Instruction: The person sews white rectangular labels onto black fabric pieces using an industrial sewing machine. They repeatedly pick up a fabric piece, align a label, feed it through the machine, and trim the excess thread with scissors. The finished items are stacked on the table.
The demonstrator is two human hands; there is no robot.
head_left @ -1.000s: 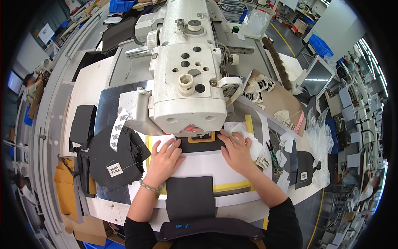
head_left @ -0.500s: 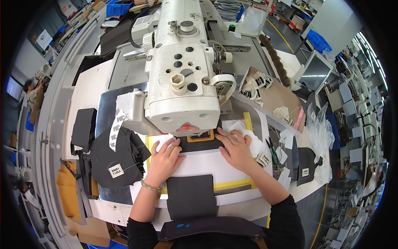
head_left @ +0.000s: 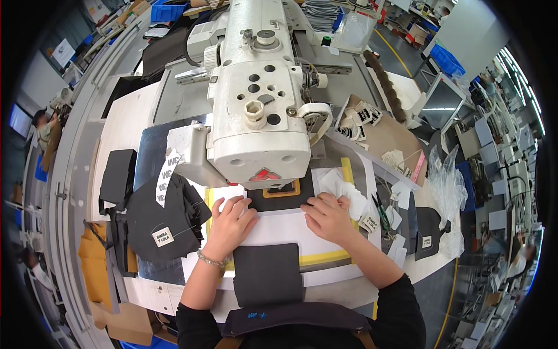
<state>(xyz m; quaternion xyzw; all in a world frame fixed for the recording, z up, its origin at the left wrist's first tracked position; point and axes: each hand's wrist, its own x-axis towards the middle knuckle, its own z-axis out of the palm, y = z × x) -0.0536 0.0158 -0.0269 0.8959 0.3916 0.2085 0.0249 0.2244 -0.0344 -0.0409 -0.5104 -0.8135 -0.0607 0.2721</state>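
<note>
A large white sewing machine [head_left: 261, 110] stands over a white template sheet with yellow edges [head_left: 279, 235]. Under its head lies a dark fabric piece inside an orange frame [head_left: 283, 196]. My left hand [head_left: 229, 218] lies flat on the sheet at the left of that piece, fingers spread and touching its edge. On the right side my right hand [head_left: 328, 215] presses down the same way, fingertips at the dark piece. A dark grey fabric rectangle [head_left: 267, 274] lies on the sheet between my forearms.
A pile of dark fabric pieces with white labels [head_left: 160, 218] sits at the left, and a black stack [head_left: 116, 177] further left. Small white labels and scissors [head_left: 381, 212] lie at the right, beside a cardboard tray [head_left: 386, 136] and a clear plastic bag [head_left: 447, 192].
Both hands stay flat on the sheet in nearly the same place. The view has shifted slightly; nothing was picked up or let go.
</note>
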